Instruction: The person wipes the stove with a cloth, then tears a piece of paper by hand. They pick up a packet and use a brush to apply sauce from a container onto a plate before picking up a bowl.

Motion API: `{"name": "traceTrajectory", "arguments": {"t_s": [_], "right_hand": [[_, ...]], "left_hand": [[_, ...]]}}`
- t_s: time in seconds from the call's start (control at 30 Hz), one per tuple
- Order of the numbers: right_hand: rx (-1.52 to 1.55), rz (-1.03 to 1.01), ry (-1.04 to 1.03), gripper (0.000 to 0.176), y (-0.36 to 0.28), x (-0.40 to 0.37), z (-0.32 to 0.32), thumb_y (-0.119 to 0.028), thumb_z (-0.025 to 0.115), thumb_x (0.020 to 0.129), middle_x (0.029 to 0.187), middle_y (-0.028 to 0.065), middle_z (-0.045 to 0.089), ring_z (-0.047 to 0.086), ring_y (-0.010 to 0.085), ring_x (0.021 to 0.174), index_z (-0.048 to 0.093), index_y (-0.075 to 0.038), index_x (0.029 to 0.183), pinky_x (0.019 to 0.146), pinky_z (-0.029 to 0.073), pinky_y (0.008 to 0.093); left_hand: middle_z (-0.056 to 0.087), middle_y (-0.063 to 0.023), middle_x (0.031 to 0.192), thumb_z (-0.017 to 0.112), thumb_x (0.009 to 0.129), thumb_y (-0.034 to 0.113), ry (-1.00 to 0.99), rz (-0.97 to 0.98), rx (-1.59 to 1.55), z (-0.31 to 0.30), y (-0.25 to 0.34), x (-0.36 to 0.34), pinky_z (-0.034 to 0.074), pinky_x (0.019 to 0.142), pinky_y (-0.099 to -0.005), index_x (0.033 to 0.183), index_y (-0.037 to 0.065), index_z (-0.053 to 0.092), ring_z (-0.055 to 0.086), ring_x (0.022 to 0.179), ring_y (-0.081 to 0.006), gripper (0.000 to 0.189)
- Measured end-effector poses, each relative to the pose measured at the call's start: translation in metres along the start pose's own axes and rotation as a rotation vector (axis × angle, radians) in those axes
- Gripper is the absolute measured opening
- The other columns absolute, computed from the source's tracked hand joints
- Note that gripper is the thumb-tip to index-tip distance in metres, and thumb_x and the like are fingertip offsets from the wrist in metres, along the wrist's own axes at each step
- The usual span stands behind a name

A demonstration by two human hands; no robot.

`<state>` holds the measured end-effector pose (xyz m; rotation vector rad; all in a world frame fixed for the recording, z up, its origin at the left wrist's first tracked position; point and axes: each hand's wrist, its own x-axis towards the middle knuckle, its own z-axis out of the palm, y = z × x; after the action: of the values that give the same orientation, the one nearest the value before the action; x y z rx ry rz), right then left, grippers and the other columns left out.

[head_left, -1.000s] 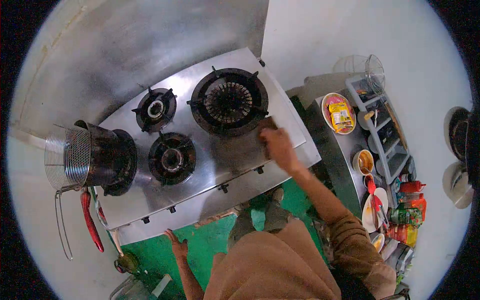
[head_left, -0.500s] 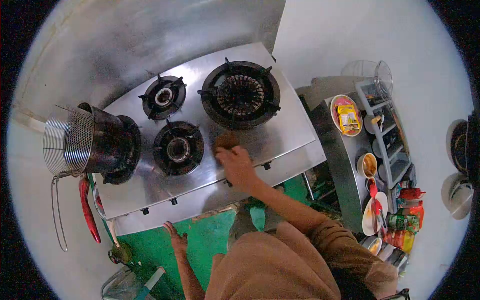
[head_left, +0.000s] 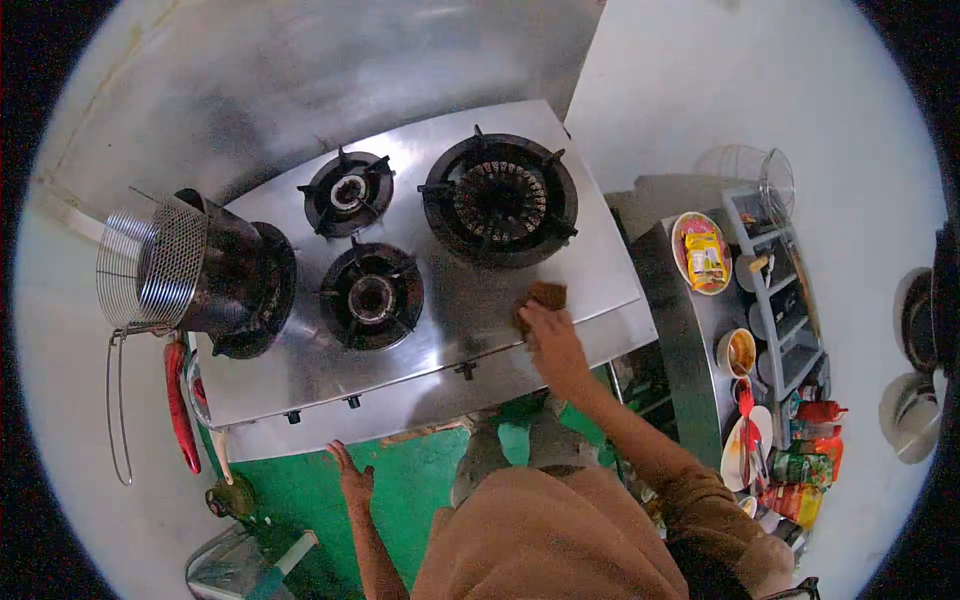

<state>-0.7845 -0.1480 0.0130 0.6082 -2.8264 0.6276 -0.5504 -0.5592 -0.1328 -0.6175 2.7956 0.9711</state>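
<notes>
My right hand [head_left: 552, 345] is closed on a brown scouring pad [head_left: 547, 294], pressed to the steel top of the gas stove [head_left: 480, 320]. It is near the front edge, below the large black burner [head_left: 500, 200]. The palm hides part of the pad. My left hand [head_left: 352, 478] hangs in front of the stove with its fingers apart and nothing in it. Two smaller burners, a rear one [head_left: 348, 192] and a front one [head_left: 371, 297], stand left of the large burner. Several black knobs line the stove's front.
At the left, a dark pot [head_left: 225, 270] and a wire strainer basket [head_left: 150, 260] stand on the stove. To the right, a side counter holds a plate with a yellow packet [head_left: 703, 258], a bowl [head_left: 737, 352] and several sauce bottles [head_left: 800, 470]. A grey rack [head_left: 775, 290] stands behind them.
My right hand has slid the pad rightward along the stove's front, from below the large burner's left side toward the right corner. The left hand has stayed nearly still; the view has shifted slightly.
</notes>
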Motion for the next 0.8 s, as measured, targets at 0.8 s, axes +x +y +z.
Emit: {"name": "traceTrajectory", "arguments": {"t_s": [0.8], "right_hand": [[0.567, -0.474, -0.276, 0.024, 0.011, 0.335, -0.015, 0.005, 0.051, 0.07, 0.084, 0.0082, 0.066, 0.06, 0.0273, 0.084, 0.065, -0.006, 0.086, 0.077, 0.046, 0.038]], "left_hand": [[-0.007, -0.0175, 0.147, 0.066, 0.061, -0.003, 0.003, 0.008, 0.041, -0.014, 0.029, -0.002, 0.037, 0.099, -0.0369, 0.142, 0.01, 0.001, 0.023, 0.13, -0.0375, 0.105]]}}
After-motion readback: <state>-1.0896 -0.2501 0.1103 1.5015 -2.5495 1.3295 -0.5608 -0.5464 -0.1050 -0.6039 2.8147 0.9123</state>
